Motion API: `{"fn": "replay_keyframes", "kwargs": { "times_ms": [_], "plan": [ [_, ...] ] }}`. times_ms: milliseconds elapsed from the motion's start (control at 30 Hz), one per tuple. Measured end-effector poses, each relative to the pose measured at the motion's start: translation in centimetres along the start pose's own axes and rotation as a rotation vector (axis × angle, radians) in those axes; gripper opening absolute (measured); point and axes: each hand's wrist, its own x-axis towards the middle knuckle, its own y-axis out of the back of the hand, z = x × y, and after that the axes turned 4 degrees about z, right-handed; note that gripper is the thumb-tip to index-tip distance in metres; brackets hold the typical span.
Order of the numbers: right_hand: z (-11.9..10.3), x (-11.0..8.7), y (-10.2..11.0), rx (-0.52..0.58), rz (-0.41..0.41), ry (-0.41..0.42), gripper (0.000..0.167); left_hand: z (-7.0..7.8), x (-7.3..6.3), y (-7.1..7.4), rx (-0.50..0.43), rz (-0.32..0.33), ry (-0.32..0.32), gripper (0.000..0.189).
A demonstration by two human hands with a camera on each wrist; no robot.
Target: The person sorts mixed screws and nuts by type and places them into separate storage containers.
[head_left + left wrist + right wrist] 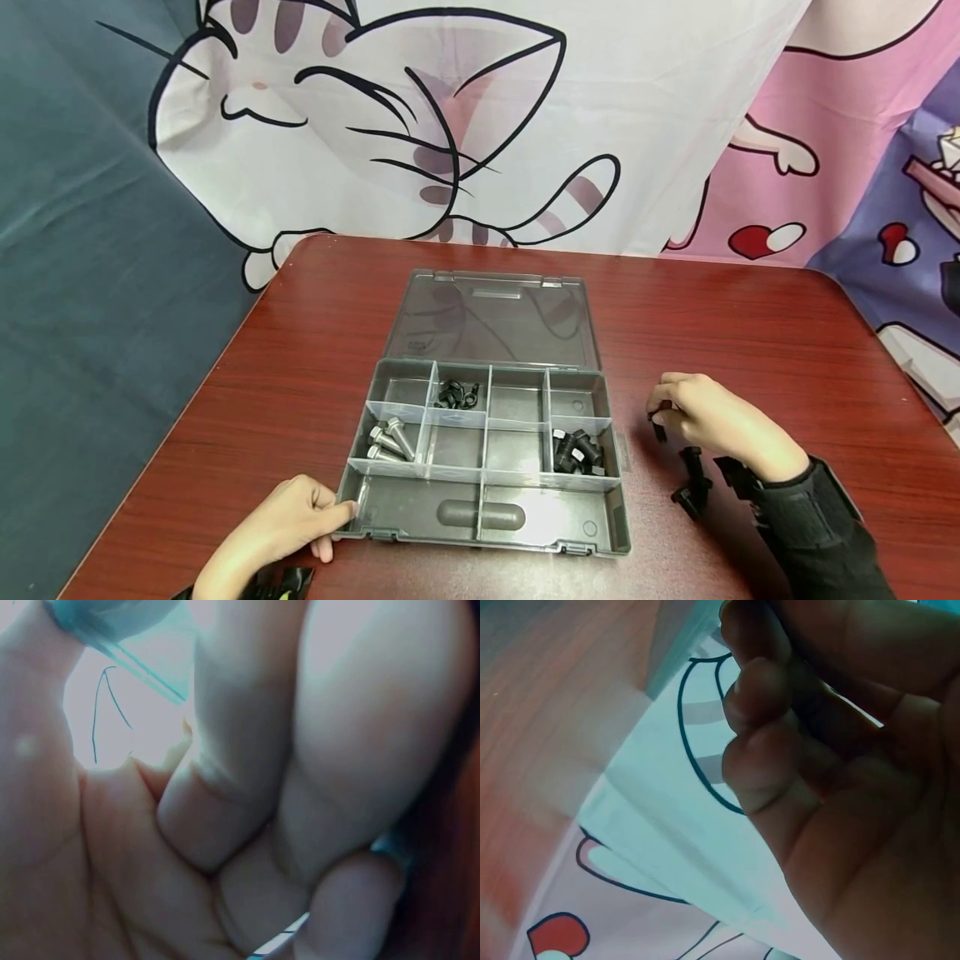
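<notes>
A grey translucent compartment box (480,546) lies with its lid folded back. My left hand (303,512) grips its front left corner, thumb over the rim and the other fingers curled outside. To the right of the box, my right hand (701,412) pinches a small dark bolt-like piece (659,431) just above the table; the fingers hide most of it. Black bolt-like pieces (693,483) lie near the right wrist. Inside the box are silver bolts (392,440) at left, black bolts (577,452) at right and small black rings (457,395) in a back compartment.
The clear lid (495,321) lies behind the box on the reddish-brown table (300,375). A printed cloth (660,125) with cartoon figures hangs along the table's back edge. Thin dividers separate the box's compartments.
</notes>
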Motion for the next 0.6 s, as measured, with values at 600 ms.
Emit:
{"fn": "replay_keyframes", "kwargs": {
  "times_ms": [600],
  "plan": [
    [-0.9,2.6,0.4,-0.02,0.033,0.062,0.03,0.0,0.0,0.1,-0.003,-0.012,-0.001,0.044]
  ]
}}
